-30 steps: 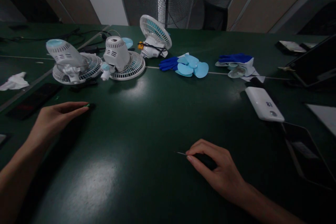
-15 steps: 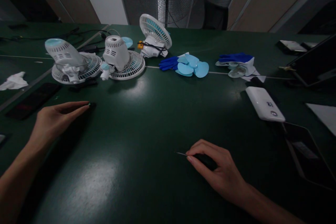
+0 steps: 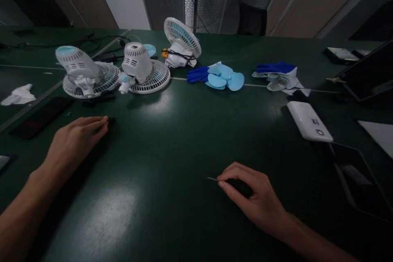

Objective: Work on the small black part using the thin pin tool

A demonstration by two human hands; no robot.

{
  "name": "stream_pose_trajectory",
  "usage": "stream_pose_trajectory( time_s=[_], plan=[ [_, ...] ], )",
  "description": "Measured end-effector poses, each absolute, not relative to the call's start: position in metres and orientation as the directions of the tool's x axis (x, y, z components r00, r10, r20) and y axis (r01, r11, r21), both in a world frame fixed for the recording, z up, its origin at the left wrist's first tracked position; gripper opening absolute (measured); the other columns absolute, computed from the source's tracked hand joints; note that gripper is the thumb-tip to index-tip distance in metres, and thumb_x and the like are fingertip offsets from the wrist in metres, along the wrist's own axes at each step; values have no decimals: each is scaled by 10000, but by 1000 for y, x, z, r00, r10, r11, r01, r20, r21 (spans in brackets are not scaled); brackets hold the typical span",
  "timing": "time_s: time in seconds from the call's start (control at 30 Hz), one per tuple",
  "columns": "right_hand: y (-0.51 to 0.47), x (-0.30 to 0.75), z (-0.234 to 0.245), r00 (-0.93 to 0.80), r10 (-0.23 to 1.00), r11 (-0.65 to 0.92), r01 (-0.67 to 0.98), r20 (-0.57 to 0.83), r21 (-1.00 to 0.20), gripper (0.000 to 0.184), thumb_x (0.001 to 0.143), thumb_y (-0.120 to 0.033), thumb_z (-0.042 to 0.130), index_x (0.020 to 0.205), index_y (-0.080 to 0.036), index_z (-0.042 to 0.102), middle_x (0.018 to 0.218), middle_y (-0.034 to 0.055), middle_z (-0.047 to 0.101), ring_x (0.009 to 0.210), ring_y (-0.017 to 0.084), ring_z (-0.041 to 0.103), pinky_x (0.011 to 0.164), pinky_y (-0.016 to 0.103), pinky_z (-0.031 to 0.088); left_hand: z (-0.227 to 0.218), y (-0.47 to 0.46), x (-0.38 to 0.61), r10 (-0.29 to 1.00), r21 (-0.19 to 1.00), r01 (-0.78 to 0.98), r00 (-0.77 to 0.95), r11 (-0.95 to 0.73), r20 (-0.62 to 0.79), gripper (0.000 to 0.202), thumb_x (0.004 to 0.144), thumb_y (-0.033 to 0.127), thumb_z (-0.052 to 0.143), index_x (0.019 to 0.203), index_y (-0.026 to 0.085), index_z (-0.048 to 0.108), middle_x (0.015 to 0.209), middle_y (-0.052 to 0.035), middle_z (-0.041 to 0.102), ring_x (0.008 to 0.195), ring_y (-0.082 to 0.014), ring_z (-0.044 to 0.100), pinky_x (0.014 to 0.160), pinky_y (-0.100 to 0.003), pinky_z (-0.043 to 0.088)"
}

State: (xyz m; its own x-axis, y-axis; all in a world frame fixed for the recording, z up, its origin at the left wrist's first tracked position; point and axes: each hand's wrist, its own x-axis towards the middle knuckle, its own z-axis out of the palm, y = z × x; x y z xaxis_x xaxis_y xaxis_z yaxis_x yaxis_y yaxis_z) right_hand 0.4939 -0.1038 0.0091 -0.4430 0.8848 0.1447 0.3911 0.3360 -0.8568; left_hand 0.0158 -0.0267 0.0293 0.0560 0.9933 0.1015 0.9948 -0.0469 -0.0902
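My right hand (image 3: 251, 196) rests on the dark green table (image 3: 172, 139), fingers curled round a dark-handled tool, likely a screwdriver (image 3: 215, 179), whose thin metal tip pokes out to the left. My left hand (image 3: 76, 141) lies at the left, fingers pressed together on a small dark object (image 3: 109, 120) at their tips. Beyond it, two small white fans (image 3: 89, 74) lie face down. A third fan (image 3: 181, 43) stands behind them.
Light blue fan blades (image 3: 225, 78) and blue gloves (image 3: 197, 73) lie mid-table, more gloves (image 3: 276, 69) to their right. A white power bank (image 3: 308, 120), tablets (image 3: 359, 176) and a laptop (image 3: 368, 73) crowd the right side. A black phone (image 3: 39, 116) and crumpled tissue (image 3: 18, 95) sit left.
My left hand has shifted slightly right and forward, its fingers closing down over the small dark object. The right hand has barely moved.
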Motion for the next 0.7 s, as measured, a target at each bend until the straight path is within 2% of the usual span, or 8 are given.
stream_pose_trajectory(
  time_s=[0.13, 0.3, 0.43, 0.7],
  plan=[
    [-104, 494, 10, -440, 884, 341, 379, 156, -860, 77, 993, -195, 638, 1016, -222, 706, 923, 24, 717, 820, 167, 704, 725, 299, 539, 32, -27, 24, 985, -148, 984, 122, -103, 121, 472, 1053, 408, 406, 1288, 113, 691, 1339, -116, 673, 1223, -266, 609, 1024, -397, 511],
    [-105, 495, 8, -450, 881, 339, 383, 147, -859, 84, 999, -193, 631, 1031, -226, 701, 933, 25, 713, 826, 166, 698, 727, 297, 536, 31, -31, 36, 980, -198, 974, 136, -107, 143, 524, 1074, 383, 329, 1336, 55, 642, 1281, -165, 625, 1111, -277, 613, 981, -405, 519],
    [-104, 495, 6, -452, 880, 341, 388, 146, -856, 76, 1000, -199, 635, 1032, -225, 700, 929, 23, 707, 823, 165, 694, 730, 296, 535, 29, -31, 39, 983, -147, 985, 110, -89, 146, 480, 1070, 343, 342, 1359, 81, 621, 1267, -136, 645, 1088, -256, 636, 965, -378, 520],
    [-104, 495, 8, -458, 878, 333, 375, 140, -865, 79, 1001, -197, 630, 1023, -222, 701, 918, 25, 707, 812, 164, 692, 714, 292, 526, 30, -29, 42, 977, -32, 999, 0, 7, 214, 447, 1059, 436, 401, 1267, 154, 678, 1238, -77, 670, 995, -232, 670, 856, -328, 519]
  ],
)
